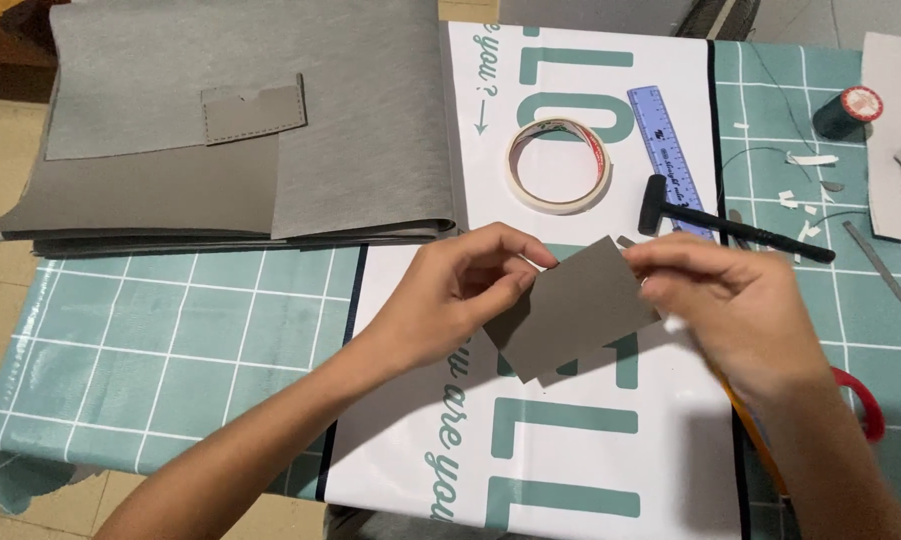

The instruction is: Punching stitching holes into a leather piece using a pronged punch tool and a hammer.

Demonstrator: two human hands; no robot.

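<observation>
Both hands hold a small grey rectangular piece of leather-like sheet (570,310) above a white printed mat (570,460). My left hand (450,295) pinches its upper left edge between thumb and fingers. My right hand (725,300) grips its upper right corner. The piece is tilted, its right end higher. Part of its right edge is hidden under my right fingers.
A stack of large grey sheets (240,130) with a small stitched pocket piece (254,110) lies at the back left. A tape roll (558,165), blue ruler (665,150), black mallet (730,222), dark thread spool (848,110) and red-handled scissors (865,400) lie on the teal grid tablecloth (160,340).
</observation>
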